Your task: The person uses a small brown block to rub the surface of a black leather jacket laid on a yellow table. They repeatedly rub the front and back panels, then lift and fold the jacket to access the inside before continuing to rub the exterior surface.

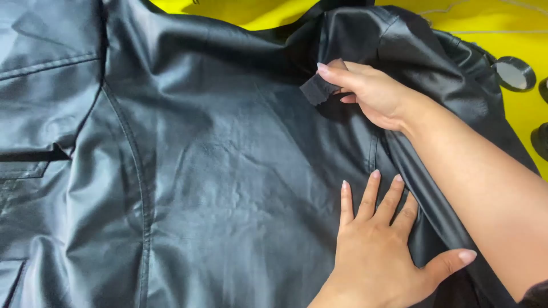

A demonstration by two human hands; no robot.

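Clearly, a black leather-like jacket [217, 171] is spread over nearly the whole view, lying on a yellow counter [268, 14] that shows only along the far edge and at the far right. A small dark flap [319, 88] of the jacket's material, standing up from its upper middle region, is pinched between thumb and fingers of the right hand [371, 94]. That hand reaches in from the right, its forearm running diagonally across the jacket's bunched right side, and the flap lies at its fingertips, toward the left of the palm.

Nearer the viewer, the left hand [382, 245] is laid flat on the jacket with fingers spread and pointing away, the thumb splayed out to the right over a long rolled fold [434, 199] of the material. This fold runs diagonally from beneath the right wrist down toward the lower right. The flap lies beyond the left hand, so the right hand is the nearer of the two to it; the left hand touches only the smooth panel below.

A curved seam [134, 159] runs lengthwise down the jacket's left part. Beyond the jacket's right edge, a round dark disc [514, 73] rests on the counter, with further dark shapes cut off at the frame's edge.
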